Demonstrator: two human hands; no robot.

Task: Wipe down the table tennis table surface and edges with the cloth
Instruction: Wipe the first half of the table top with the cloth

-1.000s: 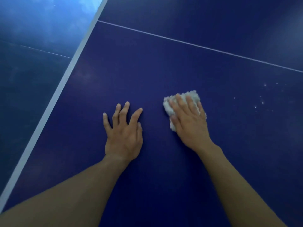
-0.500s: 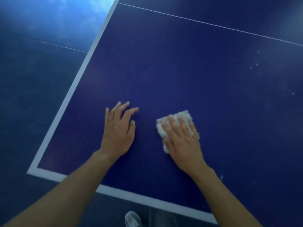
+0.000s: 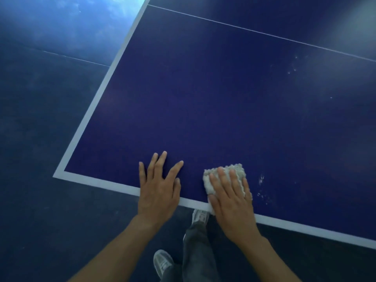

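Dark blue table tennis table (image 3: 203,98), seen from above at its near left corner, was edged by a white border band (image 3: 91,119) along the left and near sides. A thin white line (image 3: 264,34) crossed the far part of the surface. The pale, nubbly cloth (image 3: 236,169) lay on the table at the near edge, its near end reaching over the white band. The right hand (image 3: 230,200) lay flat on the cloth with straight fingers pressing it down, not curled round it. The left hand (image 3: 158,192) rested palm-down on the bare surface just left of the cloth, fingers spread and straight, holding nothing, its heel over the near band. Small white specks (image 3: 261,180) marked the surface just right of the cloth, and more lay well apart toward the far right. Below the near edge, a grey trouser leg (image 3: 195,251) and two light shoes (image 3: 161,261) stood on the dark floor (image 3: 40,200).
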